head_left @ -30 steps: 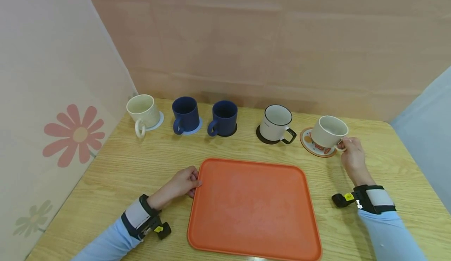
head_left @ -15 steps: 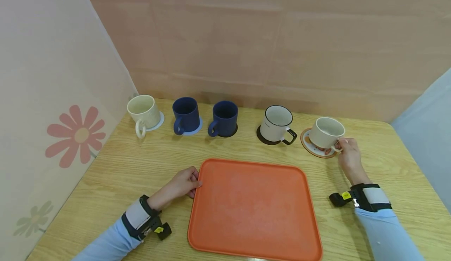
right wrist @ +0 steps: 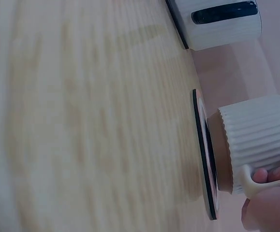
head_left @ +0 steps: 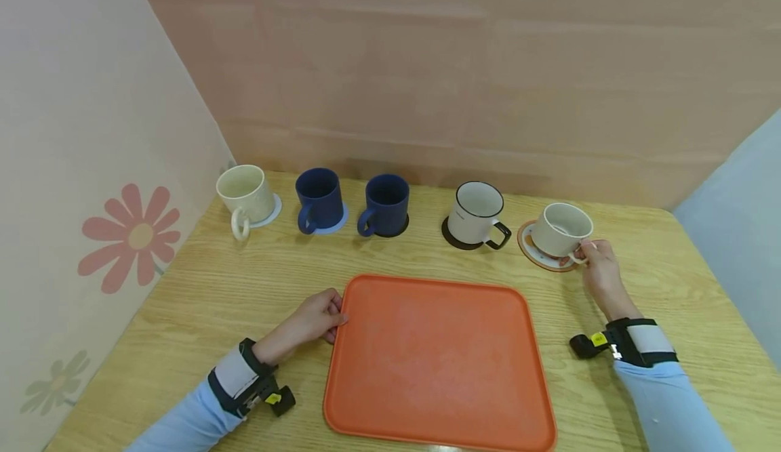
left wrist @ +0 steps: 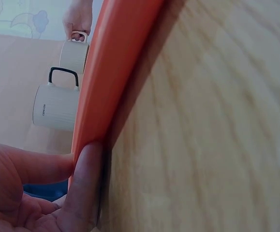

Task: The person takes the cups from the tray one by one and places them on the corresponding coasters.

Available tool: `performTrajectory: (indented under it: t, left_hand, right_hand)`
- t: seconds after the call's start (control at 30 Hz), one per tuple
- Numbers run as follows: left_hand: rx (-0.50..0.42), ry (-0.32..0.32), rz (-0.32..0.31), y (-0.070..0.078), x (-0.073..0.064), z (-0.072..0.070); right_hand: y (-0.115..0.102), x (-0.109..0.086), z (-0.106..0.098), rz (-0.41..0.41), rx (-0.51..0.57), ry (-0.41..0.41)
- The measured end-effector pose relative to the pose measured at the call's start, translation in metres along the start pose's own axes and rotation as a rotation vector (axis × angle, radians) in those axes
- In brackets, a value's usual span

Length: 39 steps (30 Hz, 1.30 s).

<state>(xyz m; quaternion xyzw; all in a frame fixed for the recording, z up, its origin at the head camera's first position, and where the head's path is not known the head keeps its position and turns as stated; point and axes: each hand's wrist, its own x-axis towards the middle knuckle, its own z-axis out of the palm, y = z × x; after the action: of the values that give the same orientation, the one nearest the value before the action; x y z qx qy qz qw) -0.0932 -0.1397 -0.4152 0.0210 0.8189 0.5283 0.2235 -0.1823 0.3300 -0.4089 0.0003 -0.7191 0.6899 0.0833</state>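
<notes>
In the head view my left hand (head_left: 314, 320) pinches the left rim of an orange tray (head_left: 439, 364); the left wrist view shows thumb and a finger at the tray edge (left wrist: 106, 72). My right hand (head_left: 601, 272) grips the handle of a cream ribbed cup (head_left: 558, 232), which is upright over a round patterned coaster (head_left: 543, 259). Seen from the right wrist, the cup (right wrist: 258, 137) has a brown base close against the coaster (right wrist: 205, 159); I cannot tell whether they touch fully. Left of it, a white black-rimmed mug (head_left: 472, 218) stands on a dark coaster (head_left: 451, 238).
Farther left, two navy mugs (head_left: 320, 198), (head_left: 388, 201) and a pale cream mug (head_left: 247, 194) stand on coasters along the back. A wall covering (head_left: 427, 86) rises behind the wooden table (head_left: 256, 276).
My right hand has brought the cream cup a little to the left, more centrally over the patterned coaster. The left hand and the tray have stayed in place.
</notes>
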Motion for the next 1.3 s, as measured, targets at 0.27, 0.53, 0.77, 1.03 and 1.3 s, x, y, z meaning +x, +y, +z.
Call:
performTrajectory:
  t: [0.27, 0.53, 0.77, 1.03, 1.3]
  left_hand:
    - [0.008, -0.002, -0.021, 0.002, 0.004, 0.000]
    - [-0.007, -0.004, -0.060, 0.002, 0.005, -0.002]
    - [0.000, -0.018, -0.045, 0.003, 0.006, -0.003]
    - [0.050, -0.019, -0.024, 0.005, 0.012, -0.003]
    - [0.138, -0.036, -0.039, 0.013, 0.013, -0.020]
  right_hand:
    - [0.001, -0.001, -0.007, 0.017, -0.032, -0.055]
    - [-0.004, 0.004, -0.009, 0.014, -0.347, -0.132]
    - [-0.008, 0.005, -0.008, 0.040, -0.492, -0.130]
    - [-0.011, 0.005, -0.010, 0.080, -0.524, -0.133]
    - [-0.030, 0.000, -0.015, 0.165, -0.737, -0.095]
